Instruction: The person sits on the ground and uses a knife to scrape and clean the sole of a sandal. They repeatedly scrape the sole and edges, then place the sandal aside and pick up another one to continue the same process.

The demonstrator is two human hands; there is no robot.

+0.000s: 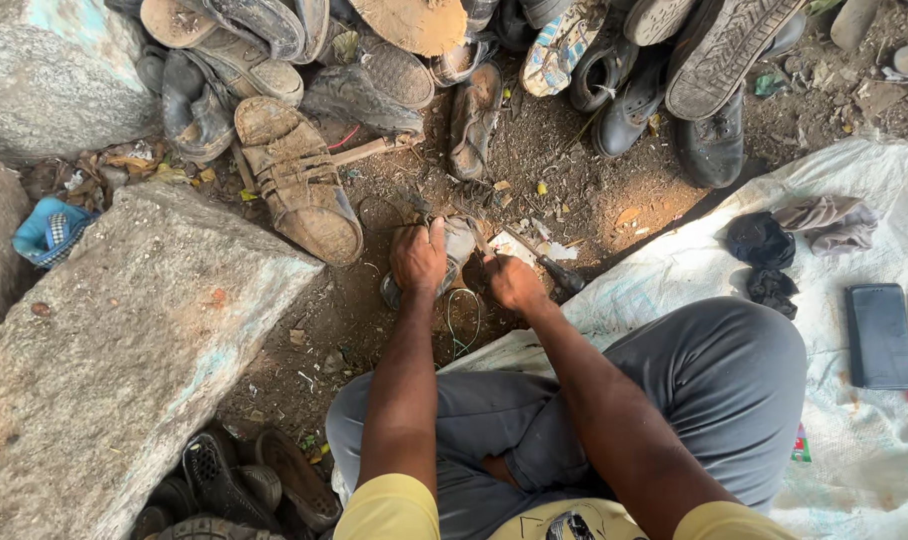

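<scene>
Arms stretched forward, elbows low; left hand [417,256] clamps grey shoe [452,252] on ground, right hand [514,283] grips dark-handled tool [557,274].

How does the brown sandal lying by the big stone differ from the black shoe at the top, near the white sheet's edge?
The brown sandal is open and strappy; the black shoe is closed. The sandal is tan and caked with dust; the shoe is dark and slightly glossy. The sandal lies nearer the left hand; the shoe lies further, up past the right hand. Both rest on the dirt ground among piled footwear.
</scene>
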